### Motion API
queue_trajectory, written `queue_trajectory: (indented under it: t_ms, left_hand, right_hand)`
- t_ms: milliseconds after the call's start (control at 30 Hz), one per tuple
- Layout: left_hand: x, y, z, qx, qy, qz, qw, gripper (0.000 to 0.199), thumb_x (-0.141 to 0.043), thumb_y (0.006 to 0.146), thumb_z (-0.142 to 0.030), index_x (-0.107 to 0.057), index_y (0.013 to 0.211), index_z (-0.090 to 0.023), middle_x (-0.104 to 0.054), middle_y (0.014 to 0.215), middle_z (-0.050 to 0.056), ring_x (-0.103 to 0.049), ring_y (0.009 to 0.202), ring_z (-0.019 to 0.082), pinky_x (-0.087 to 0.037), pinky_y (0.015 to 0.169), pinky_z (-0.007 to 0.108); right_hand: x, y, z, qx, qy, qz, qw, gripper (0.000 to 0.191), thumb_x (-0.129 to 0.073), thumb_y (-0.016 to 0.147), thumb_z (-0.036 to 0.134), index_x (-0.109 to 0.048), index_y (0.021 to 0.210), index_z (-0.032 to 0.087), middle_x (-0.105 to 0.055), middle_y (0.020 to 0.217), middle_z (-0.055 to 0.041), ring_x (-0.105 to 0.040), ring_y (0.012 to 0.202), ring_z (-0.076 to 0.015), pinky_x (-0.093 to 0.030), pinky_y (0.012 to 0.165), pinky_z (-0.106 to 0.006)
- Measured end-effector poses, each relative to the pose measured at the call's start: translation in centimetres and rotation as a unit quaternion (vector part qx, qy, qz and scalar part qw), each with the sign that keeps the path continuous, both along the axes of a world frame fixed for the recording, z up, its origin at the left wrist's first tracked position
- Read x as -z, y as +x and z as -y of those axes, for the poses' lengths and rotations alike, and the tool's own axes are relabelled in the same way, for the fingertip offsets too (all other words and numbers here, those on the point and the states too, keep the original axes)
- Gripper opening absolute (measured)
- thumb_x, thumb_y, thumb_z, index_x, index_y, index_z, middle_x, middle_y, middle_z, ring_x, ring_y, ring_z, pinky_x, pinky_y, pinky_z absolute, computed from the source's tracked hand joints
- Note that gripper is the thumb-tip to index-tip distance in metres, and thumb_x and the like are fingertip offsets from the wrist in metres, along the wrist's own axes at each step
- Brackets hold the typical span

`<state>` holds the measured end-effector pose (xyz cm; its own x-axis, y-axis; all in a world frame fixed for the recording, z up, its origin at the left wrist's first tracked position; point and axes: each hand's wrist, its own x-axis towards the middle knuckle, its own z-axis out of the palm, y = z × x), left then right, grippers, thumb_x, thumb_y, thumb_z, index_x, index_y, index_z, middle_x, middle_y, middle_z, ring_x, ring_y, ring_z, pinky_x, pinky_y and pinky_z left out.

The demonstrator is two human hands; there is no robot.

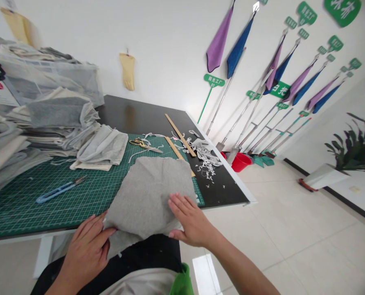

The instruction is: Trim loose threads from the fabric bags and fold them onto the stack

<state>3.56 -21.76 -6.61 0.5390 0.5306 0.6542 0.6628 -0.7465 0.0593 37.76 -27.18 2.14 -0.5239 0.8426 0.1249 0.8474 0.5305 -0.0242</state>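
A piece of grey cloth lies over the front edge of the green cutting mat, its near end hanging above my lap. At its lower left corner, my left hand is closed on the edge, thumb on the near side. My right hand rests open on the cloth's right side, fingers stretched out. Just beyond the cloth lie gold-handled scissors and two wooden rulers. A blue utility knife is on the mat to the left.
Folded grey cloths are stacked at the left, before a clear plastic bin of more cloth. Fabric scraps litter the black tabletop. Beyond the table's right edge, mops, cleaning cloths and a red bucket line the wall.
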Motion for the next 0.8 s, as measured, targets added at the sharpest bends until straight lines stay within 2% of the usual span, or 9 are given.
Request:
queue_trajectory:
  t_ms: [67, 200, 267, 333, 467, 533, 600, 667, 800]
  left_hand:
    - [-0.2, 0.0, 0.0, 0.003, 0.009, 0.001, 1.0, 0.026, -0.054, 0.074, 0.002, -0.071, 0.085, -0.015, -0.061, 0.109, 0.018, -0.057, 0.11, 0.034, -0.046, 0.096, 0.061]
    - [-0.3, 0.2, 0.1, 0.009, 0.019, 0.015, 1.0, 0.025, -0.055, 0.073, 0.003, -0.069, 0.085, -0.015, -0.06, 0.112, 0.019, -0.057, 0.111, 0.035, -0.047, 0.095, 0.061]
    - [-0.2, 0.3, 0.2, 0.008, 0.015, 0.02, 1.0, 0.026, -0.055, 0.073, 0.003, -0.069, 0.085, -0.015, -0.06, 0.113, 0.019, -0.057, 0.111, 0.035, -0.046, 0.095, 0.061]
    - [0.0, 0.3, 0.1, 0.008, 0.011, 0.022, 1.0, 0.026, -0.055, 0.073, 0.003, -0.069, 0.085, -0.016, -0.06, 0.113, 0.018, -0.057, 0.112, 0.035, -0.046, 0.096, 0.061]
    - [0.2, 0.1, 0.0, 0.001, 0.01, 0.021, 1.0, 0.026, -0.055, 0.074, 0.002, -0.069, 0.085, -0.016, -0.061, 0.11, 0.017, -0.058, 0.11, 0.034, -0.047, 0.096, 0.061]
    - [0.1, 0.1, 0.0, 0.001, 0.011, 0.02, 1.0, 0.026, -0.055, 0.074, 0.002, -0.068, 0.085, -0.017, -0.061, 0.111, 0.017, -0.059, 0.108, 0.033, -0.047, 0.095, 0.061]
    - [0.0, 0.1, 0.1, 0.004, 0.012, 0.021, 1.0, 0.027, -0.055, 0.074, 0.003, -0.068, 0.086, -0.017, -0.06, 0.117, 0.017, -0.059, 0.11, 0.033, -0.047, 0.095, 0.06]
    - [0.0, 0.3, 0.2, 0.003, 0.017, 0.025, 1.0, 0.027, -0.055, 0.074, 0.003, -0.067, 0.088, -0.017, -0.059, 0.122, 0.018, -0.058, 0.113, 0.034, -0.046, 0.095, 0.06]
    - [0.2, 0.6, 0.3, -0.008, 0.013, 0.034, 0.999, 0.028, -0.055, 0.074, 0.003, -0.065, 0.09, -0.018, -0.059, 0.122, 0.018, -0.058, 0.114, 0.034, -0.045, 0.096, 0.06]
  right_hand:
    - [-0.1, -0.4, -0.4, -0.004, -0.033, -0.002, 0.999, 0.079, -0.039, 0.094, 0.064, -0.029, 0.152, 0.012, -0.031, 0.157, -0.0142, -0.026, 0.146, -0.0255, -0.023, 0.119, -0.046]
    - [-1.7, 1.1, -2.4, 0.139, -0.039, 0.02, 0.989, 0.065, -0.031, 0.1, 0.056, -0.045, 0.143, 0.01, -0.038, 0.153, -0.0186, -0.034, 0.142, -0.0295, -0.027, 0.115, -0.051]
    - [-2.4, 1.2, -3.0, 0.163, -0.029, 0.025, 0.986, 0.066, -0.032, 0.1, 0.056, -0.047, 0.142, 0.008, -0.036, 0.153, -0.0206, -0.032, 0.143, -0.0314, -0.028, 0.114, -0.051]
    - [-2.5, 0.1, -3.0, 0.127, -0.025, 0.021, 0.991, 0.07, -0.034, 0.098, 0.059, -0.043, 0.145, 0.008, -0.031, 0.155, -0.0198, -0.027, 0.145, -0.031, -0.028, 0.115, -0.05]
    - [-1.6, -3.4, -2.5, -0.01, -0.048, 0.001, 0.999, 0.078, -0.037, 0.094, 0.066, -0.033, 0.151, 0.013, -0.028, 0.158, -0.014, -0.021, 0.147, -0.025, -0.022, 0.119, -0.044]
    - [-1.3, -3.9, -3.3, -0.039, -0.072, -0.004, 0.997, 0.078, -0.034, 0.094, 0.067, -0.029, 0.152, 0.015, -0.028, 0.159, -0.0117, -0.021, 0.147, -0.023, -0.02, 0.119, -0.044]
    - [-1.3, -3.1, -4.8, -0.006, -0.089, -0.004, 0.996, 0.074, -0.032, 0.096, 0.065, -0.029, 0.153, 0.017, -0.028, 0.159, -0.0104, -0.023, 0.147, -0.0233, -0.023, 0.118, -0.044]
    - [-1.6, -1.4, -6.4, 0.07, -0.094, 0.002, 0.993, 0.067, -0.031, 0.099, 0.059, -0.033, 0.151, 0.016, -0.032, 0.157, -0.0106, -0.03, 0.145, -0.0238, -0.029, 0.116, -0.042]
    - [-2.6, 1.2, -7.2, 0.136, -0.064, 0.005, 0.989, 0.064, -0.024, 0.103, 0.05, -0.041, 0.145, 0.005, -0.037, 0.152, -0.0218, -0.033, 0.142, -0.031, -0.03, 0.113, -0.051]
